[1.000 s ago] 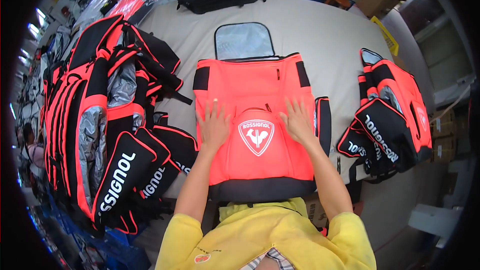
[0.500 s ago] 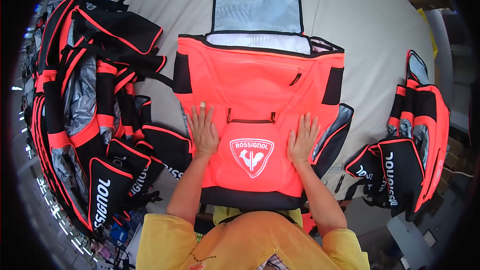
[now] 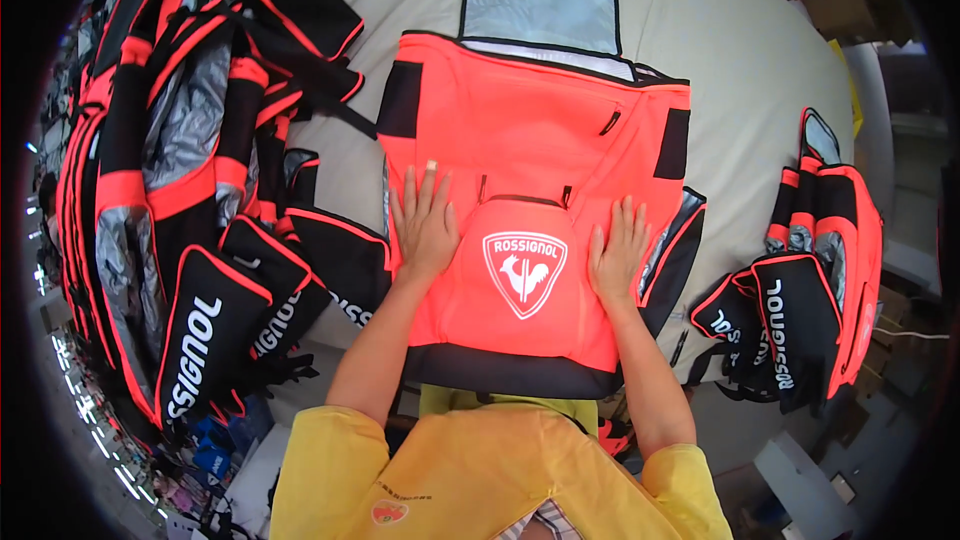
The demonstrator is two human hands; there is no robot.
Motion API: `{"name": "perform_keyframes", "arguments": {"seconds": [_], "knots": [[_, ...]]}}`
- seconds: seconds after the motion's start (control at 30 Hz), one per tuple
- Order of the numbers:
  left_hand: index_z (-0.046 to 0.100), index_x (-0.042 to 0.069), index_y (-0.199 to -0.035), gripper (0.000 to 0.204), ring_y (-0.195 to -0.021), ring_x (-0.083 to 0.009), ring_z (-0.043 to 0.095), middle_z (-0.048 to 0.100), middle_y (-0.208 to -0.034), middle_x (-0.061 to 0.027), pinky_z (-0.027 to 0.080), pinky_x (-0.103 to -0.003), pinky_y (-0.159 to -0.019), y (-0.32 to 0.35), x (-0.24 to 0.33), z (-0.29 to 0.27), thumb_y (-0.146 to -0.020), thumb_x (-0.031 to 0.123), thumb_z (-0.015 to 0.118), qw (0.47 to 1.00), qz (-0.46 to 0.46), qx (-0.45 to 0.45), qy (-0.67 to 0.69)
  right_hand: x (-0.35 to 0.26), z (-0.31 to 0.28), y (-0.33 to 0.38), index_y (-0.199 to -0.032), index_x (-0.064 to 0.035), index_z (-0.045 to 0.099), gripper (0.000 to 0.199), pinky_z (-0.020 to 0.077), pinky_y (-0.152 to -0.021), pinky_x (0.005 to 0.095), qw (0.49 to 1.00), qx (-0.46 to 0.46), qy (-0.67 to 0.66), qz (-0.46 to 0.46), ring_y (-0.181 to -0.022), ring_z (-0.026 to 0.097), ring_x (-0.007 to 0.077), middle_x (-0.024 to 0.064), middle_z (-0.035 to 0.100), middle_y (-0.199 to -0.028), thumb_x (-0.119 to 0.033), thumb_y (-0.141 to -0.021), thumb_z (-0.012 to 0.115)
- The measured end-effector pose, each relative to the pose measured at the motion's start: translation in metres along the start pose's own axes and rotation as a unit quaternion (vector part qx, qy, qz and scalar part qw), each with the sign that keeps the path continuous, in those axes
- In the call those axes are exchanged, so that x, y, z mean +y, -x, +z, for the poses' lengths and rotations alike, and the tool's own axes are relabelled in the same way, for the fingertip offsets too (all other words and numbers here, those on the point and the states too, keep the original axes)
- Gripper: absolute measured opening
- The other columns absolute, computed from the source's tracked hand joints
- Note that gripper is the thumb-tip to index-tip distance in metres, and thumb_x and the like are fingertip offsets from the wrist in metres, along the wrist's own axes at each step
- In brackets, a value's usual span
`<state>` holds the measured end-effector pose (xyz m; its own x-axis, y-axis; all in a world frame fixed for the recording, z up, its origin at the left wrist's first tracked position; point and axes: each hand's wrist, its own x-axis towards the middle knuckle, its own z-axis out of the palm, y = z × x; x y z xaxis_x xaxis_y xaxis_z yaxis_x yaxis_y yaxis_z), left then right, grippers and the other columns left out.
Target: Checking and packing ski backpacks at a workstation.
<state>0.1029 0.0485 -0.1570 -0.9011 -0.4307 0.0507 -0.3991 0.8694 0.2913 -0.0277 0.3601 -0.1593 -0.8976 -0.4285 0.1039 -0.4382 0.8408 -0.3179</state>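
In front of me a coral-red and black backpack (image 3: 520, 150) lies flat, a white shield emblem on its padded front pocket. Its top flap (image 3: 540, 2) is folded back away from me, grey lining up. My left hand (image 3: 425, 225) rests flat on the left part of the front panel, fingers spread, a light band around one fingertip. On the other side of the emblem pocket, my right hand (image 3: 620, 250) lies flat with fingers extended. Neither hand grips anything. A black side flap with grey lining (image 3: 675, 245) sticks out beyond my right hand.
At the left, a tall pile of similar red and black bags (image 3: 190, 190) reaches close to the backpack, with straps hanging over. A smaller stack of bags (image 3: 830, 250) stands at the right. Everything lies on a beige cloth-covered table (image 3: 740, 90). Cardboard boxes (image 3: 850, 0) show at the far right.
The view has shifted and tilted slightly, so the bags appear turned. Both hands stay flat on the backpack at nearly the same spots.
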Motion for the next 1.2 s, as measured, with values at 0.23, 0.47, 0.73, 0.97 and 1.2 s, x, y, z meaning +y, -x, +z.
{"name": "perform_keyframes", "arguments": {"seconds": [0.23, 0.47, 0.73, 0.97, 1.2], "knots": [[0.070, 0.011, -0.135, 0.051, -0.136, -0.0336, 0.049, 0.059, -0.152, -0.0076, 0.043, -0.048, -0.110, -0.054, -0.008, -0.058, -0.085, 0.001, 0.067, 0.980, 0.145, -0.056, 0.124, -0.043, -0.039, -0.065, -0.123, 0.0007, 0.070, 0.039, 0.0547, -0.090, 0.0452, 0.962, -0.117, -0.233, 0.084, -0.105, 0.072, 0.0342, 0.0169, 0.077, -0.109, -0.029, -0.099, 0.076], [0.077, 0.021, -0.122, 0.041, -0.130, -0.0263, 0.055, 0.063, -0.143, -0.0045, 0.047, -0.044, -0.104, -0.079, 0.000, -0.057, -0.083, 0.008, 0.073, 0.943, 0.276, -0.165, 0.080, -0.037, -0.012, -0.094, -0.100, 0.0005, 0.073, 0.028, 0.0546, -0.069, 0.0382, 0.915, -0.280, -0.250, 0.151, -0.076, 0.073, 0.0243, 0.0138, 0.075, -0.082, -0.026, -0.095, 0.080], [0.079, 0.016, -0.107, 0.023, -0.126, -0.0239, 0.058, 0.064, -0.139, -0.0040, 0.047, -0.044, -0.102, -0.075, 0.001, -0.044, -0.085, 0.013, 0.071, 0.946, 0.282, -0.126, 0.096, -0.045, -0.005, -0.070, -0.111, -0.0024, 0.060, 0.016, 0.0512, -0.064, 0.0301, 0.909, -0.147, -0.366, 0.134, -0.070, 0.064, 0.0122, 0.0075, 0.073, -0.088, -0.015, -0.105, 0.067], [0.076, 0.014, -0.101, 0.015, -0.114, -0.0237, 0.061, 0.068, -0.106, -0.0029, 0.047, -0.043, -0.091, -0.058, -0.018, -0.056, -0.089, 0.017, 0.069, 0.945, 0.318, -0.078, -0.005, -0.037, -0.044, -0.062, -0.124, -0.0016, 0.056, 0.016, 0.0475, -0.062, 0.0237, 0.794, -0.179, -0.507, 0.285, -0.067, 0.058, 0.0080, 0.0052, 0.070, -0.092, -0.010, -0.110, 0.059], [0.075, 0.012, -0.098, 0.015, -0.098, -0.0232, 0.061, 0.064, -0.093, -0.0030, 0.047, -0.040, -0.085, 0.029, -0.002, -0.119, -0.085, 0.014, 0.068, 0.948, 0.271, -0.163, -0.046, -0.011, -0.091, -0.004, -0.114, 0.0005, 0.061, 0.012, 0.0467, -0.063, 0.0232, 0.791, -0.250, -0.485, 0.278, -0.067, 0.057, 0.0070, 0.0032, 0.068, -0.090, -0.010, -0.111, 0.057]]}}
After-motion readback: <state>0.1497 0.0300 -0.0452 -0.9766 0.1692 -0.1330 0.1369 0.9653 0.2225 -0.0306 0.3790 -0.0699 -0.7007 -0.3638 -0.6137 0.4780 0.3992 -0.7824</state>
